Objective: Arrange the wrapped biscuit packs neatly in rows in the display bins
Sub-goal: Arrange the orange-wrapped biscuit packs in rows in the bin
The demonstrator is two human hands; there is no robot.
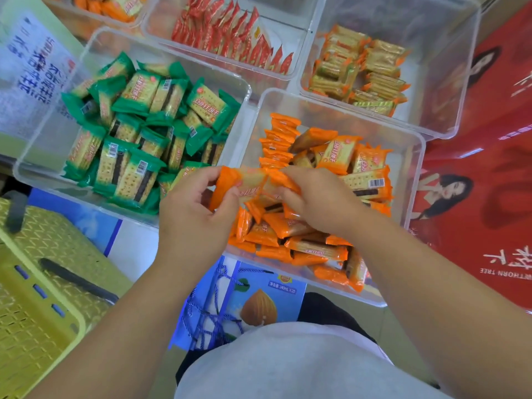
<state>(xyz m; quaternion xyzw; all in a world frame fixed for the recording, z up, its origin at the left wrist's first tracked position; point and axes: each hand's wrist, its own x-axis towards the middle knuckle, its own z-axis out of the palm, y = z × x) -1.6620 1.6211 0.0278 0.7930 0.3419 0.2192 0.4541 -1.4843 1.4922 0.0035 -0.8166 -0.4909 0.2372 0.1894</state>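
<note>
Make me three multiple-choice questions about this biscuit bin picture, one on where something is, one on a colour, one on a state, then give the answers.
1. Where is the bin of green packs relative to the bin of orange packs?
A. To its left
B. To its right
C. Stacked on it

2. What colour is the basket at lower left?
A. Red
B. Yellow
C. Black

3. What are both hands doing?
A. Resting empty
B. Holding orange packs
C. Lifting a bin

Answers: 1 A, the green bin sits left. 2 B, its weave is yellow. 3 B, the left hand and right hand grip orange packs over the bin.
</note>
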